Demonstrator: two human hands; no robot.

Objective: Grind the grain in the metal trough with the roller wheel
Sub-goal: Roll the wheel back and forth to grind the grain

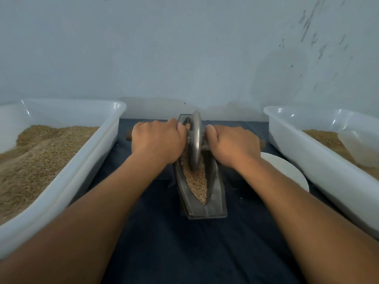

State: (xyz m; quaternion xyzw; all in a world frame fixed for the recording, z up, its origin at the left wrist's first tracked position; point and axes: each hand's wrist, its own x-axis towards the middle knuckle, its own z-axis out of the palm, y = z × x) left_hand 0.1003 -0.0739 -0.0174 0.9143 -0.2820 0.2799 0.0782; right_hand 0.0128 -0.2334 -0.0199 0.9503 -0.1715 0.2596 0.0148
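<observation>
Metal trough [213,203] at centre of dark surface [196,247], long axis running near to far. Grain [197,181] fills its channel. Roller wheel [195,140] stands upright on edge in trough, toward far end, on grain. Left hand [156,140] fingers curled around left axle handle [128,137]; right hand [232,144] gripping right handle, mostly hidden. White tub [61,181] with grain at left, second white tub [320,160] at right holding grain and clear scoop [359,148]. White disc [287,171] beside right wrist.
</observation>
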